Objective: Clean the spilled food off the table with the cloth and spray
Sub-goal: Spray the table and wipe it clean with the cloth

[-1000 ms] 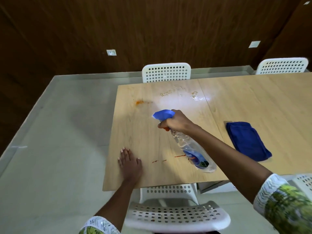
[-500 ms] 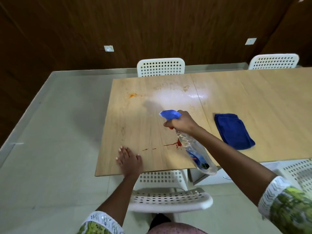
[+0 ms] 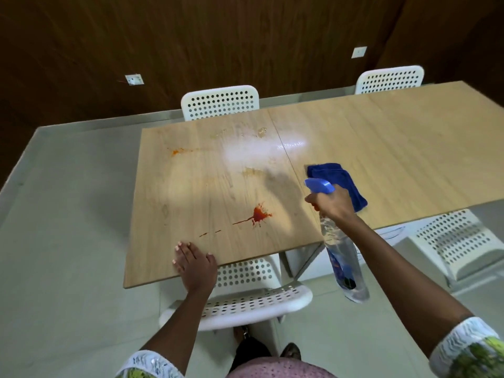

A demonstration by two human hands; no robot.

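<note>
Head view: the right hand [image 3: 334, 204] grips the spray bottle [image 3: 344, 264] by its neck and has drawn back toward the table's [image 3: 409, 148] near edge, so the red splatter [image 3: 258, 215] that the bottle hid a second ago lies bare — probably the next target. The left hand [image 3: 194, 261] still rests flat, fingers straight, on the near edge. One blue cloth [image 3: 338, 181] lies just behind the bottle's nozzle. Spills counted: one red splatter, one orange smear [image 3: 176, 151], two pale wet patches — four white chairs [image 3: 220, 102].
</note>
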